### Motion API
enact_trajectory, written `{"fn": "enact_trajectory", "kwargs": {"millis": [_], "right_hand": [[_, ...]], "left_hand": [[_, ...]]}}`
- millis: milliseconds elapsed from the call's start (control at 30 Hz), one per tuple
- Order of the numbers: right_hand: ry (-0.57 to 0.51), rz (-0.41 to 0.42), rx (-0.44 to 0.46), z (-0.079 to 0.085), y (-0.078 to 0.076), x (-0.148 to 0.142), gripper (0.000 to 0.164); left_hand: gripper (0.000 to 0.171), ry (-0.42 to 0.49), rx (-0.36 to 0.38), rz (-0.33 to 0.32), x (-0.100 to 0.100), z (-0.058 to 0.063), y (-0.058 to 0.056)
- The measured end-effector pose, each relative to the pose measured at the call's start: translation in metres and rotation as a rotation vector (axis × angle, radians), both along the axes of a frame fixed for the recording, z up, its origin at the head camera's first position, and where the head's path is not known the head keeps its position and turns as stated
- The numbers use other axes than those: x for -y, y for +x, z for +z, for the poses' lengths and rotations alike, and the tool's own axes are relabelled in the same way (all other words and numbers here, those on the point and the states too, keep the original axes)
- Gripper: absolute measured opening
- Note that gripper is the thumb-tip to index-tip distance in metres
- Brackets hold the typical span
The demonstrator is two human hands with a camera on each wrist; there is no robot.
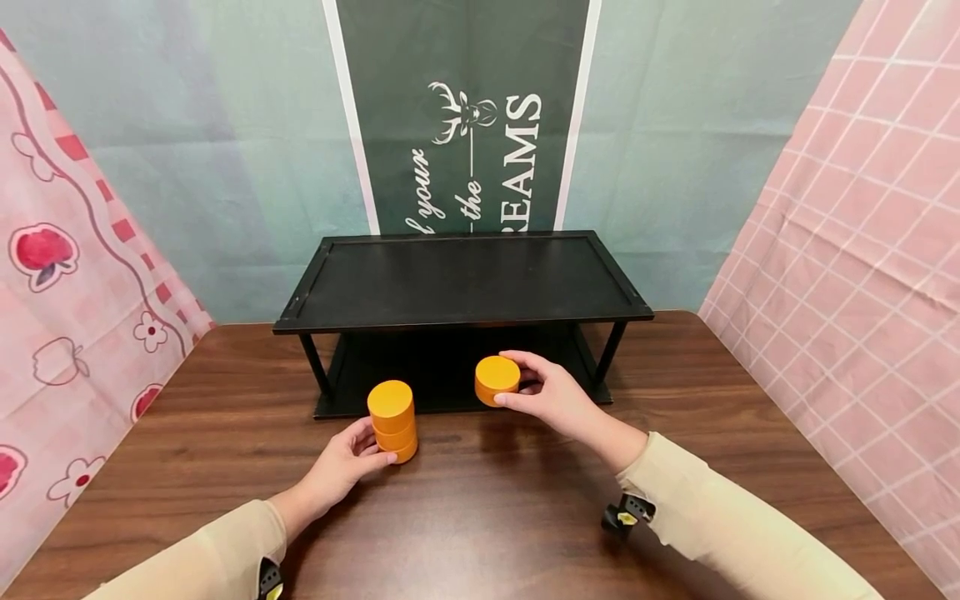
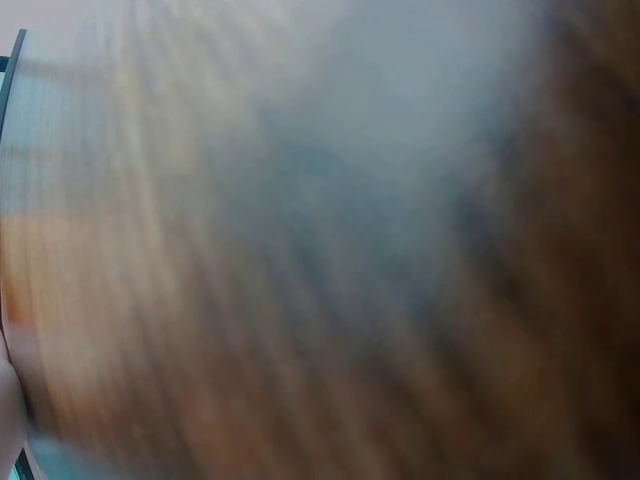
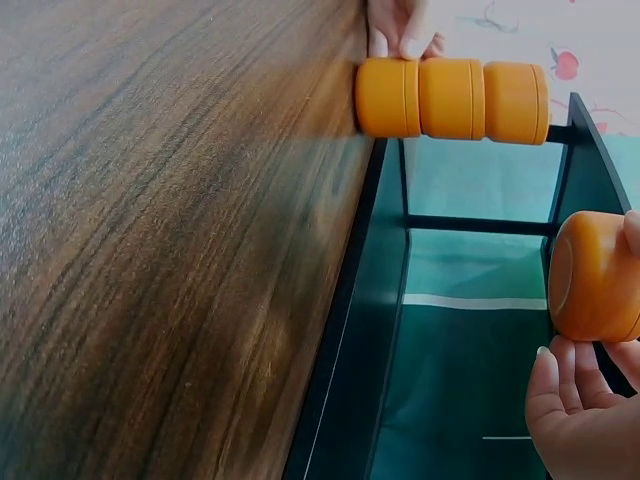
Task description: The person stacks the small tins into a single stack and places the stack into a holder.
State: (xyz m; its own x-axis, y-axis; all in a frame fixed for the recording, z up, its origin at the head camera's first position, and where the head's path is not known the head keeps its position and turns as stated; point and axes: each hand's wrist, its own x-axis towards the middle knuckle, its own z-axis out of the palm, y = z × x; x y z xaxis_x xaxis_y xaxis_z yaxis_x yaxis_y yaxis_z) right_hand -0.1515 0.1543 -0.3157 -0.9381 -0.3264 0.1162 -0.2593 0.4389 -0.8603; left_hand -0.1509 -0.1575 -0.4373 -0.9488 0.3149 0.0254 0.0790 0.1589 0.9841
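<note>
Pinching one orange jar (image 1: pixel 497 377) between thumb and fingers, the right hand (image 1: pixel 551 396) is parting its digits just as far as the jar's width and keeping hold of nothing else. That jar is hanging level in the air, clear of the table (image 1: pixel 480 517), showing in the head view against the lower board of the black shelf (image 1: pixel 465 283). The left hand (image 1: pixel 347 465) is curling round the foot of a stack (image 1: pixel 393 421) of three like jars, its thumb lying on the near side of the lowest and its other fingers bending behind. The stack is standing upright on the table, close by the shelf's front edge, left of the lone jar and apart from it. The left wrist view is showing mostly blur, so it is telling nothing further about that grip. Farther out, cream sleeves (image 1: pixel 731 517) are covering both forearms, and a black strap (image 1: pixel 628 511) is sitting at the right cuff. Behind the shelf a green cloth (image 1: pixel 465 50) is bearing white lettering and a deer's head; pink cloths (image 1: pixel 862 275) are hanging at both sides.
</note>
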Motion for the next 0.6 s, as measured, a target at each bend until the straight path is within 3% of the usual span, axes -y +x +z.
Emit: {"fn": "enact_trajectory", "kwargs": {"millis": [433, 600], "right_hand": [[0.01, -0.01, -0.016, 0.0076, 0.0008, 0.002, 0.055], [0.015, 0.001, -0.01, 0.0021, -0.0008, 0.0004, 0.055]], "left_hand": [[0.059, -0.006, -0.015, 0.005, 0.002, -0.0006, -0.0034], [0.059, 0.005, -0.006, -0.001, 0.0, -0.0034, -0.0006]]}}
